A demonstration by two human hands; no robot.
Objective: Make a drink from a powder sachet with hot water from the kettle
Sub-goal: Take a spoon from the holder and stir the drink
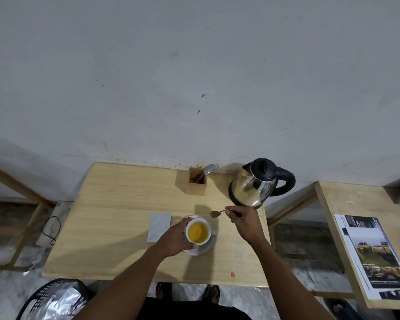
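A white cup full of orange-yellow drink stands on a white saucer near the middle of the wooden table. My left hand wraps around the cup's left side. My right hand pinches the handle of a metal spoon, whose bowl hangs just above and to the right of the cup, outside the drink. The steel kettle with a black lid and handle stands on its base at the table's back right, close behind my right hand. No sachet is visible.
A white marble coaster lies left of the saucer. A wooden cutlery holder with a fork and spoon stands by the wall. A side table with a printed poster is at right. A black bin with a silver liner sits front left.
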